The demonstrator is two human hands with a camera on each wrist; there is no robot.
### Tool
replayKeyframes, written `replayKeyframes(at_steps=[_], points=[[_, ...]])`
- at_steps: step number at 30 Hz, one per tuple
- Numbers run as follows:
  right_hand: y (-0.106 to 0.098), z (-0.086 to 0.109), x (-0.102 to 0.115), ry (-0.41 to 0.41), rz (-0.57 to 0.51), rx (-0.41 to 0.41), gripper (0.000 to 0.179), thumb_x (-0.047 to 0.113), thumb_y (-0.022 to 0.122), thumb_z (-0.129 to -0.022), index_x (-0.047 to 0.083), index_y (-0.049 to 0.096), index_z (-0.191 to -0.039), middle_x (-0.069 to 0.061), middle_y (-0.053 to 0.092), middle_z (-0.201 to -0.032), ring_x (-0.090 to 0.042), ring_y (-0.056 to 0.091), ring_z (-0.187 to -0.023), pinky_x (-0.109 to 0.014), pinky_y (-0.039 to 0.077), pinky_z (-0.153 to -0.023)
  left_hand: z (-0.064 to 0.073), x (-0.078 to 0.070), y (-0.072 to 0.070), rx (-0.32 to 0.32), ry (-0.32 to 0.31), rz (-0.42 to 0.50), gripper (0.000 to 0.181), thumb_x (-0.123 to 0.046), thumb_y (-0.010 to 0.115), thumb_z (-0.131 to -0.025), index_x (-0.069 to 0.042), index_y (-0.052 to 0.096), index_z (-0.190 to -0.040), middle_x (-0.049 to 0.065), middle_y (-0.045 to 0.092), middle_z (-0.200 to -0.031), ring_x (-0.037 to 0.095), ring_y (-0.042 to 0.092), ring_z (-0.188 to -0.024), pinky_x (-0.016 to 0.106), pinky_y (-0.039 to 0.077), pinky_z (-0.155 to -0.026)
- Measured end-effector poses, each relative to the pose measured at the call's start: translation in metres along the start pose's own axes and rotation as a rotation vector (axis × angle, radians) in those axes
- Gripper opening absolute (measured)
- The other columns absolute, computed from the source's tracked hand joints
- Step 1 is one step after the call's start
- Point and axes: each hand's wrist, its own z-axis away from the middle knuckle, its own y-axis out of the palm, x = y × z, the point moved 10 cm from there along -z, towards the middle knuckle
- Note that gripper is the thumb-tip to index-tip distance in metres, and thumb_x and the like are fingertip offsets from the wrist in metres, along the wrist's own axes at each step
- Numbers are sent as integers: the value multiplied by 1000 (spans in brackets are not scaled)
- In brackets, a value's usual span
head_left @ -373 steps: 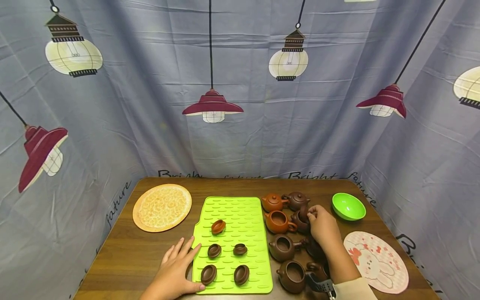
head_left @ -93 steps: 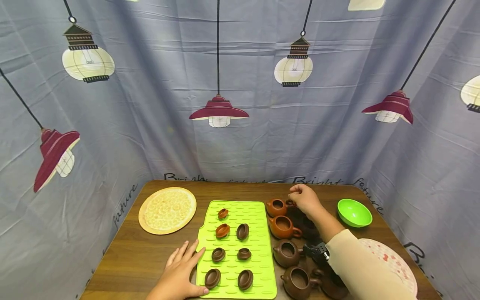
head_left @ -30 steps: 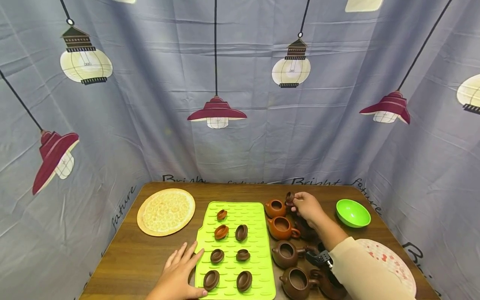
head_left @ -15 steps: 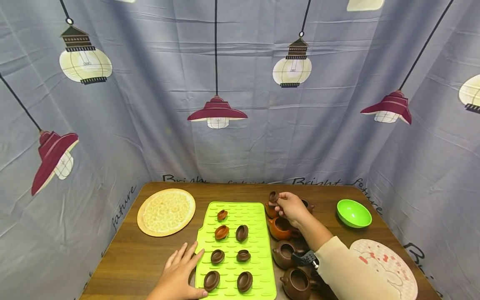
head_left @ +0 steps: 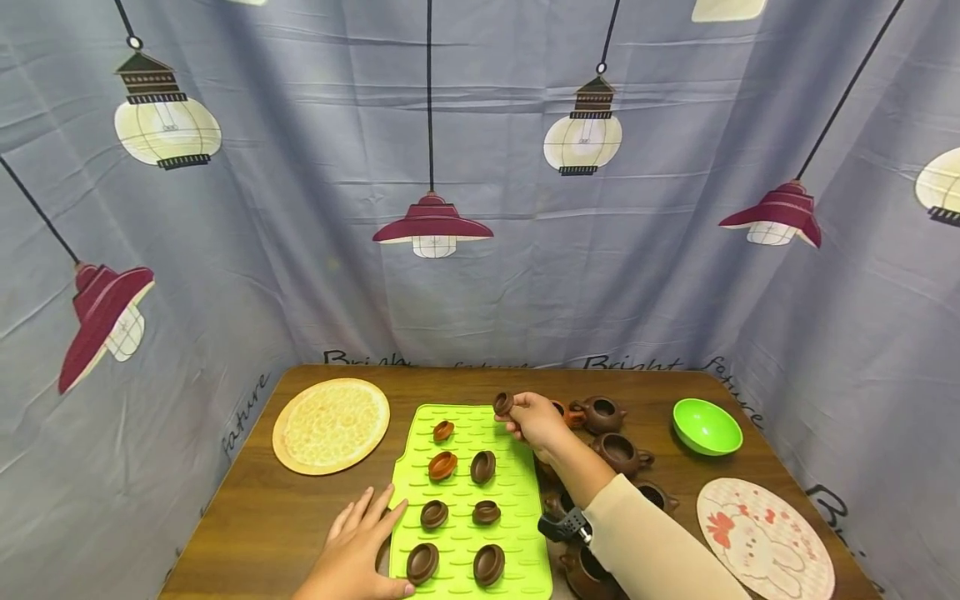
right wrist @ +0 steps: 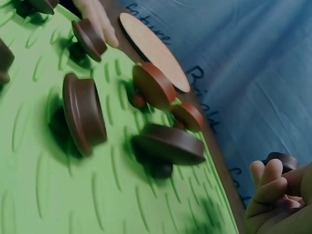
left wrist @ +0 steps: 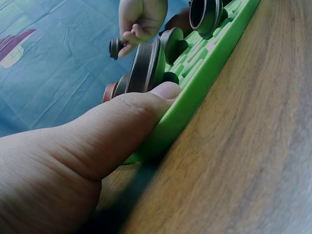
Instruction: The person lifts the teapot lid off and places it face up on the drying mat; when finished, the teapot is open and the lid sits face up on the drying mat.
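My right hand (head_left: 536, 421) pinches a small brown teapot lid (head_left: 503, 404) above the far right part of the lime-green mat (head_left: 517, 492). The lid is upside down, its hollow underside showing. Several upturned lids rest on the mat in two columns: two orange ones, such as the orange lid (head_left: 442, 466), and brown ones, such as the brown lid (head_left: 489, 565). My left hand (head_left: 356, 542) lies spread at the mat's left edge, its thumb (left wrist: 141, 105) on the rim near a brown lid (left wrist: 144, 66).
Lidless teapots stand right of the mat, among them a brown teapot (head_left: 622, 454); my right arm hides some. Farther right are a green bowl (head_left: 707, 427) and a rabbit-print round mat (head_left: 765, 537). A yellow round mat (head_left: 332, 425) lies at the back left.
My right hand has carried the brown lid leftward from the far teapots to over the mat. Over the longer span, more lids have come onto the mat. My left hand stays at the mat's edge.
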Motion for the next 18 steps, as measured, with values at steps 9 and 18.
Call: replayKeyframes(at_steps=[9, 18], points=[[24, -3, -9, 29, 57, 12, 19, 8, 46, -112, 1, 56, -126, -21, 76, -117, -16, 65, -74, -28, 51, -67, 0, 0, -1, 0, 8, 16, 120, -80, 82, -65, -15, 46, -160, 15, 28, -172, 53, 20, -156, 72, 13, -120], [35, -8, -21, 68, 100, -23, 16, 6, 46, -111, -1, 57, -120, -18, 77, -105, -13, 64, -70, -24, 50, -62, 0, -1, -1, 10, 5, 14, 120, -83, 79, -66, -16, 45, -160, 14, 27, -173, 52, 19, -157, 74, 14, -120]])
